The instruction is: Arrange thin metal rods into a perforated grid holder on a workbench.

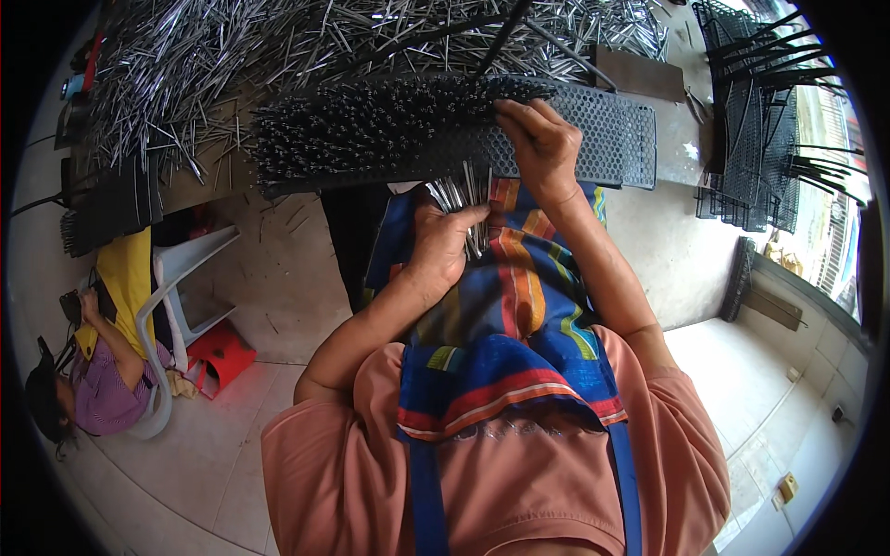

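My left hand (438,243) is closed round a bundle of thin silvery metal rods (461,193), above my striped apron (519,278). Their upper ends fan out close to the near edge of a long perforated metal rack (598,134). Dark thin rods (371,130) stand densely upright in the rack's holes over its left and middle part; bare holes show on the right. Over the rack, at the border of the filled part, my right hand (545,148) is closed with fingertips pinched together. Whatever is between those fingertips is too small to make out.
A large heap of loose metal rods (232,65) covers the table behind the rack. A brown flat plate (638,74) lies at the back right. Dark mesh racks (756,139) stand far right. At left, a person (111,385) sits by a chair (167,324) and red container (221,360).
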Demonstrator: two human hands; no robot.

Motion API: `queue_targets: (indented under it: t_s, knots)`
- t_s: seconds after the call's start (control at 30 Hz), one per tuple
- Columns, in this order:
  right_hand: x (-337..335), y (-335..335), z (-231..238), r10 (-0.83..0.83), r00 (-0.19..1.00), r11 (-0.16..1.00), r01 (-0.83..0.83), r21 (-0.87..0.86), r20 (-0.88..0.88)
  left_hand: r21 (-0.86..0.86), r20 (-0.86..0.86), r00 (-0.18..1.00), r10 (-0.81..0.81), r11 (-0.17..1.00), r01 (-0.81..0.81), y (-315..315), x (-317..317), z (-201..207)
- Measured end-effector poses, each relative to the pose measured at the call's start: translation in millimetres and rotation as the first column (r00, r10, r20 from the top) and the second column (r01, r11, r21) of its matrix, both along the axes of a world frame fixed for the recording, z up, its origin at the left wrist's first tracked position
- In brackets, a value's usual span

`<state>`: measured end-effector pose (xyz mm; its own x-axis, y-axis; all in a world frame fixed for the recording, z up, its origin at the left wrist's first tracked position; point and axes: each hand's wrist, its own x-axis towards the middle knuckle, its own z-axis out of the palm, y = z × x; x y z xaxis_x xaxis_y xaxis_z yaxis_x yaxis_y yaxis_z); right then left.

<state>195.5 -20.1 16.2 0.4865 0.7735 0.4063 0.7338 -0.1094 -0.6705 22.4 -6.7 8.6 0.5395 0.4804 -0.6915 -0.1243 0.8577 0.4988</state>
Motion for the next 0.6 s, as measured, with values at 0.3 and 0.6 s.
queue_targets:
  t_s: [0.3,0.6]
  knots:
    - [3,-15,8,0.109,0.958,0.989,-0.079,-0.121,0.264,-0.051,0.031,1.000,-0.003,0.999,0.005,4,0,-10]
    - [-11,-44,6,-0.137,0.384,0.927,-0.276,-0.255,-0.913,-0.041,0.111,0.993,-0.049,0.998,0.054,0,7,4]
